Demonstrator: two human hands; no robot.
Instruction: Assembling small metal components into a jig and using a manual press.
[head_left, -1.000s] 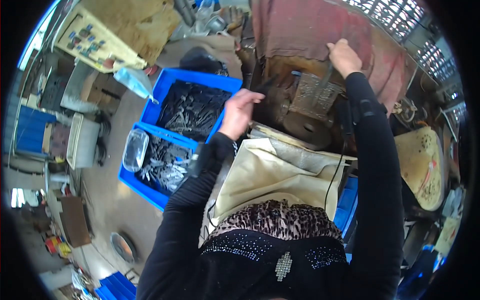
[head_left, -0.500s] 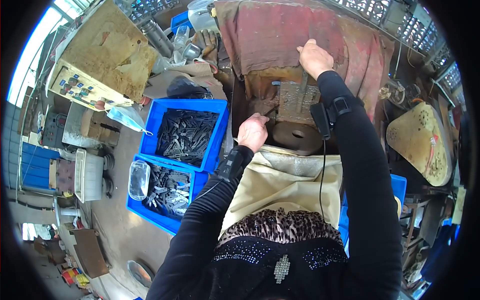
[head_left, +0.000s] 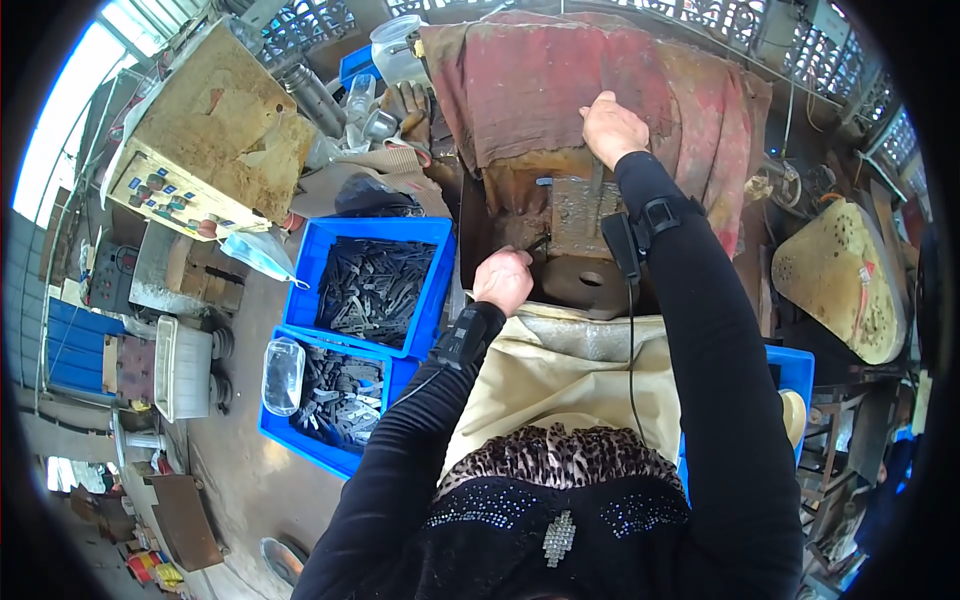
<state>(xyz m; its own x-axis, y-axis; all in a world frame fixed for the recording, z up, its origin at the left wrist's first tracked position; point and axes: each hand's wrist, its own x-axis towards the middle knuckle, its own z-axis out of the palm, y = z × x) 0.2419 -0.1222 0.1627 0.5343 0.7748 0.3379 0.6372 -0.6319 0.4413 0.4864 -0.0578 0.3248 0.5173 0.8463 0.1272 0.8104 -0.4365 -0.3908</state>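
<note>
Cluttered workshop surrounds you. Your left hand [head_left: 503,280] fingers are closed on a small dark metal piece [head_left: 537,243] at the near-left of the rusty press [head_left: 580,215]; your right hand [head_left: 611,128] grips the far lever [head_left: 598,178].

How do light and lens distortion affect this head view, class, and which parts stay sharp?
Head view: daylight blows out the upper left rim; fisheye bends the blue bins and the edges toward a black border; the left hand at the round die and the right hand on the red cloth look sharp, evenly lit, without hard shadows.
</note>
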